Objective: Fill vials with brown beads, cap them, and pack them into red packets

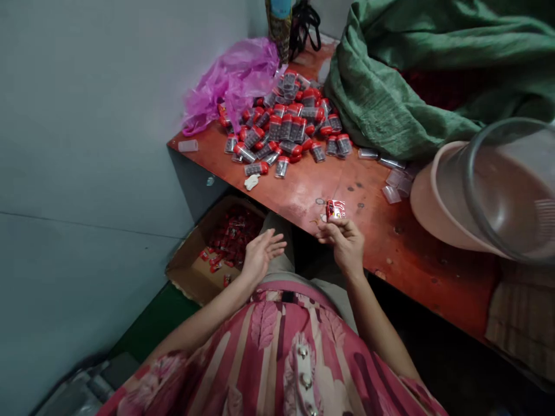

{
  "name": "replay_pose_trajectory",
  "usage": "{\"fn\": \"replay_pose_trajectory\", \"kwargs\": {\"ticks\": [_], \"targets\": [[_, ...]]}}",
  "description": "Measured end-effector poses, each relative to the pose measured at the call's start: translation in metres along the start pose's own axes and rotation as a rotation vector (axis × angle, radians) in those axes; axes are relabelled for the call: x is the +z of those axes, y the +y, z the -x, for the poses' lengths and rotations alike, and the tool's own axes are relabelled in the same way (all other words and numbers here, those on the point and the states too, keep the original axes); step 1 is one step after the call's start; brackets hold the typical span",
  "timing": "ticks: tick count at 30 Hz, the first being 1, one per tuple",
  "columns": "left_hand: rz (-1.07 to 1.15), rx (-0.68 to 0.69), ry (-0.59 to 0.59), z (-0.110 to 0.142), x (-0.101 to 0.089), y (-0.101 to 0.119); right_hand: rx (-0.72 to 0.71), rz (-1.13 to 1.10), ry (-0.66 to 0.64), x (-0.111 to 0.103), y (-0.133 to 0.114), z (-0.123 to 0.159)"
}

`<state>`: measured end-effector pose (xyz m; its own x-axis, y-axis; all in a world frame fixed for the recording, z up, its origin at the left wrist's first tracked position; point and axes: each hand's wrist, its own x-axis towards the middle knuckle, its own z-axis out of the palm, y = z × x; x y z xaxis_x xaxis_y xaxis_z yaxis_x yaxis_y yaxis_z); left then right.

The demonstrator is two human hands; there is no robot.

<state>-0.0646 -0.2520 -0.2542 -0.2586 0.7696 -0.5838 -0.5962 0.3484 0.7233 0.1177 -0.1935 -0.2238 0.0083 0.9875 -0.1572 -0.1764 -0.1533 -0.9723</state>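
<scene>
One red packet (336, 209), pinched in the right hand's grip (349, 245), juts forward over the bench (299, 190); its long axis I can't judge. Left of that grip, the left hand (259, 254) hangs loosely spread.

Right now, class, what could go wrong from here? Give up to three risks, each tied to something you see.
1. The right hand pinches the red packet near one edge, so it might slip.
2. The clear tube lies on its side near the table's corner; a nudge could roll it off.
3. The red-capped jars are loosely heaped, so a bump might scatter some.
</scene>
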Motion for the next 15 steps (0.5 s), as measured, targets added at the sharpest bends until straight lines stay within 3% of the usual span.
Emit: {"fn": "replay_pose_trajectory", "kwargs": {"ticks": [4,6,8,10,15], "targets": [[-0.710,0.676,-0.356,-0.019,0.060,0.000,-0.059,0.039,0.133,-0.029,-0.005,-0.003],[-1.049,0.932,-0.459,-0.035,0.093,-0.001,-0.078,0.052,0.169,-0.038,-0.005,-0.003],[-1.348,1.033,-0.432,-0.048,0.117,-0.005,-0.085,0.058,0.188,-0.043,-0.005,-0.001],[-1.543,1.074,-0.382,-0.057,0.129,-0.010,-0.088,0.072,0.195,-0.048,-0.004,0.000],[-1.613,1.134,-0.367,-0.063,0.129,-0.019,-0.116,0.150,0.223,-0.054,-0.007,-0.006]]}}
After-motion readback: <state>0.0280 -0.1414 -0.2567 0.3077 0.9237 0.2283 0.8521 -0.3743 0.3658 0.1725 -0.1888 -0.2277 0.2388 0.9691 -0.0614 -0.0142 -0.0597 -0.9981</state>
